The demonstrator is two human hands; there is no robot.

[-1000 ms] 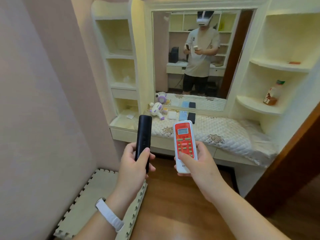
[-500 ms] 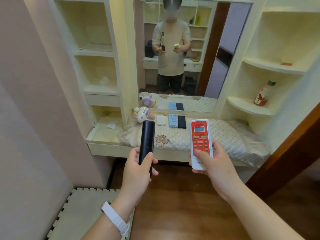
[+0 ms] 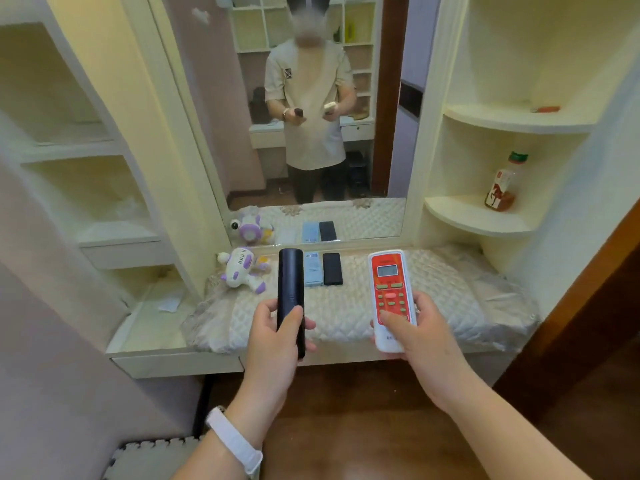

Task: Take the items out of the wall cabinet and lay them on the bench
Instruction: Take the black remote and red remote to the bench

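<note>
A white-and-purple toy (image 3: 240,268), a pale blue remote (image 3: 312,268) and a flat black gadget (image 3: 332,268) already lie by the back edge of the cream desk (image 3: 173,362). My left hand (image 3: 277,341) curls its fingers round a long black plastic remote (image 3: 290,285). My right hand (image 3: 412,327) grips a red-and-white button remote (image 3: 389,282) (both are above the front edge, not down yet). A brown bottle (image 3: 502,183) waits on a shelf (image 3: 478,220).

Left hand (image 3: 277,336) is wrapped round a black remote (image 3: 291,289), thumb lying along its face. Right hand (image 3: 412,327) grips a red remote (image 3: 391,292), thumb on the buttons. Both remotes point away over the quilted bench (image 3: 450,292). Just past the hands, between the two remotes, a blue slab (image 3: 312,268) and a black slab (image 3: 332,268) lie side by side. A toy (image 3: 242,268) is beyond the left hand, and a bottle (image 3: 502,185) is on a shelf (image 3: 478,220) up past the right hand.
</note>
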